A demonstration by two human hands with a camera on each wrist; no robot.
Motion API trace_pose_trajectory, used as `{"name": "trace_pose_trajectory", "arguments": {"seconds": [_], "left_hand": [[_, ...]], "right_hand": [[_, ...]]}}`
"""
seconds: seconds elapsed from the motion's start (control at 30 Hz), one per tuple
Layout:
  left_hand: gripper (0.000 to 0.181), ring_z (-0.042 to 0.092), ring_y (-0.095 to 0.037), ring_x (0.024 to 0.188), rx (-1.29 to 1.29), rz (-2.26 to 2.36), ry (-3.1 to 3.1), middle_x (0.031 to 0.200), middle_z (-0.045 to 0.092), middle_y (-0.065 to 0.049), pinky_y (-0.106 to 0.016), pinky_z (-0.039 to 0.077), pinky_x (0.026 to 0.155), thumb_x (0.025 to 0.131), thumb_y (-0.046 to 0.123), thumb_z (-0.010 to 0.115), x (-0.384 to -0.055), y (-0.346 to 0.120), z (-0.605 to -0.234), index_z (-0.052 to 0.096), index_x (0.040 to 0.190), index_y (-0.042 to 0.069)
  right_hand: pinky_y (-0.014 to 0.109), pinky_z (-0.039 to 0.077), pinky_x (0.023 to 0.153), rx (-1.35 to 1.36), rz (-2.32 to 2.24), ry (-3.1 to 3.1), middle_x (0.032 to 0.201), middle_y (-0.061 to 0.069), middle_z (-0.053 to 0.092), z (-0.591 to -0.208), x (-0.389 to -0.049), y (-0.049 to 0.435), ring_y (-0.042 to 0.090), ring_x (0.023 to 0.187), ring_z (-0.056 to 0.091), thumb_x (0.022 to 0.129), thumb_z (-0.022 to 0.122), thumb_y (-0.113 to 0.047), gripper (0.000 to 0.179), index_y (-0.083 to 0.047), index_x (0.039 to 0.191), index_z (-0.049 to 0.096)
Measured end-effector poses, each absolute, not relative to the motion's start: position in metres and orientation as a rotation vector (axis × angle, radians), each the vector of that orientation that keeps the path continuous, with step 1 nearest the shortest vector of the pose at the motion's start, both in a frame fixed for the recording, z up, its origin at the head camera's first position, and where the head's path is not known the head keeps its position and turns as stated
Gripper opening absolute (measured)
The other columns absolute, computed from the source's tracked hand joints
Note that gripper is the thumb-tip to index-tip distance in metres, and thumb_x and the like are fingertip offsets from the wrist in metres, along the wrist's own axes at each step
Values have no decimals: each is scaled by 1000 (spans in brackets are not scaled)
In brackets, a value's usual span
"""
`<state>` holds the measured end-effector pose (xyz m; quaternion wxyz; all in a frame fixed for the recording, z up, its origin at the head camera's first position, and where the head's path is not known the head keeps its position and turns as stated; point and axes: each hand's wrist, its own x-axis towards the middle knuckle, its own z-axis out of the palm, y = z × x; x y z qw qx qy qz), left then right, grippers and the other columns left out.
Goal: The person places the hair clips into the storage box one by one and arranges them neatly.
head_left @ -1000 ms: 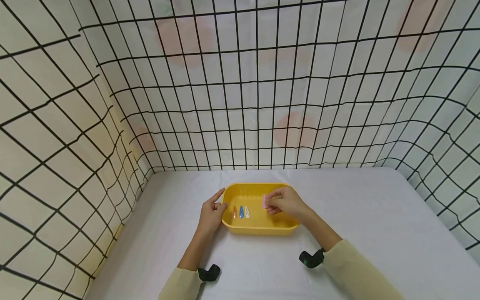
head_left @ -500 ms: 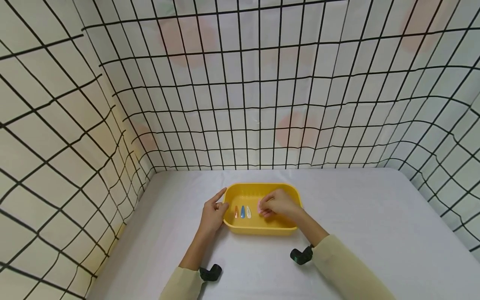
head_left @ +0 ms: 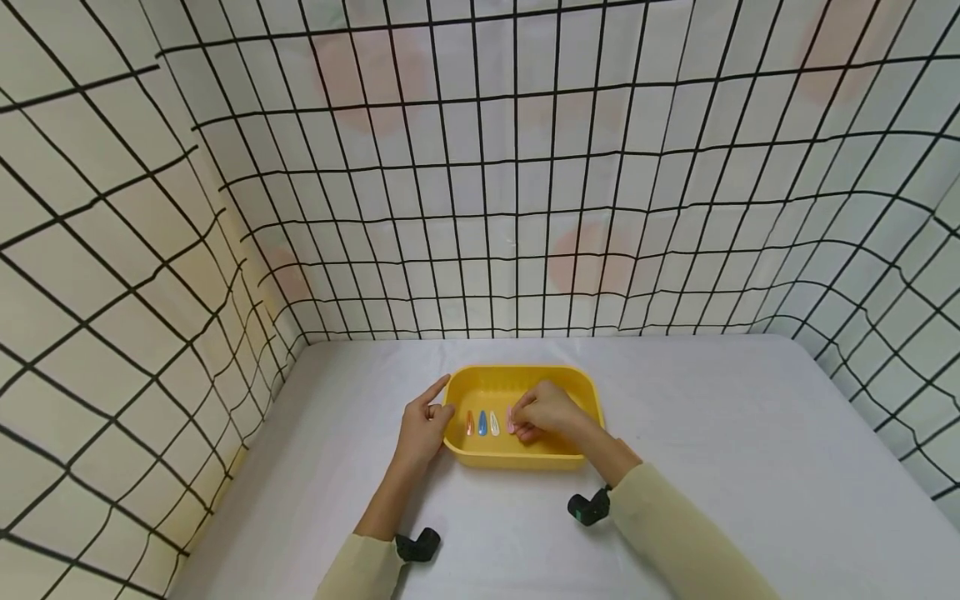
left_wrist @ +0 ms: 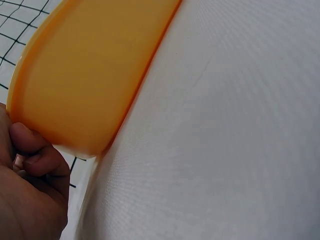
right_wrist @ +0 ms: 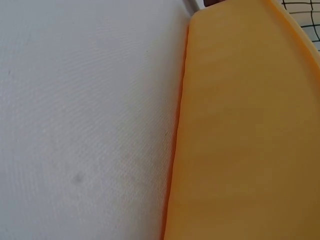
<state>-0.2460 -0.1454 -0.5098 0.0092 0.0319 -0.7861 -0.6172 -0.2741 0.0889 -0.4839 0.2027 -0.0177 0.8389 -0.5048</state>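
Note:
Three snap hair clips stand in a row in the left half of a yellow plastic basin: an orange clip, a blue clip and a white clip. Just right of the white one, my right hand pinches a pink hair clip low over the basin floor, its fingers covering part of it. My left hand holds the basin's left rim, thumb over the edge and index finger stretched along it. In the left wrist view, curled fingers meet the basin's end wall.
The basin sits on a white-covered table. Black wire mesh over pale cloth encloses the back and both sides. A black wrist camera hangs by the right sleeve, another black camera by the left.
My right hand has moved left and down with the pink hair clip, from the basin's right half to beside the white clip. The left hand stays on the rim.

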Motion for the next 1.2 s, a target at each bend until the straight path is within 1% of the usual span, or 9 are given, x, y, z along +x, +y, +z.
{"name": "trace_pose_trajectory", "arguments": {"seconds": [0.17, 0.37, 0.6, 0.83, 1.07, 1.2], "left_hand": [[56, 36, -14, 43, 105, -1941, -2454, 59, 43, 2, -19, 36, 42, 97, 16, 61, -246, -146, -509, 54, 151, 27], [56, 35, -14, 43, 107, -1941, -2450, 58, 43, 2, -19, 35, 42, 96, 15, 61, -247, -145, -509, 55, 151, 26], [55, 37, -15, 43, 115, -1929, -2467, 59, 44, 2, -20, 37, 42, 97, 16, 61, -247, -145, -509, 54, 151, 27], [56, 36, -14, 42, 100, -1925, -2460, 58, 45, 2, -20, 36, 41, 97, 15, 60, -247, -145, -510, 54, 151, 26], [55, 36, -14, 41, 93, -1924, -2457, 58, 44, 2, -20, 36, 41, 97, 16, 60, -248, -146, -511, 54, 151, 26], [55, 36, -14, 41, 96, -1928, -2457, 58, 44, 2, -20, 36, 41, 97, 16, 61, -248, -147, -512, 54, 151, 27]], "right_hand": [[25, 59, 58, -23, -1348, 2367, 72, 10, 72, -481, -273, 85, 14, 57, 69, 92, 69, -4, 11, 2, 88, 77], [25, 59, 57, 18, -1341, 2373, 70, 10, 71, -482, -274, 81, 15, 55, 68, 90, 73, -5, 8, 3, 87, 75], [25, 59, 56, 52, -1356, 2391, 70, 11, 71, -485, -273, 78, 14, 54, 67, 88, 76, -4, 6, 2, 85, 74], [26, 59, 57, 75, -1385, 2372, 73, 11, 71, -485, -274, 79, 15, 55, 68, 88, 76, -5, 7, 2, 91, 74], [25, 60, 60, 93, -1447, 2389, 79, 11, 71, -481, -271, 86, 17, 58, 68, 91, 75, -10, 15, 0, 102, 75], [25, 60, 63, 96, -1484, 2390, 82, 10, 71, -479, -269, 89, 17, 62, 69, 93, 74, -12, 16, -1, 104, 76]]}}
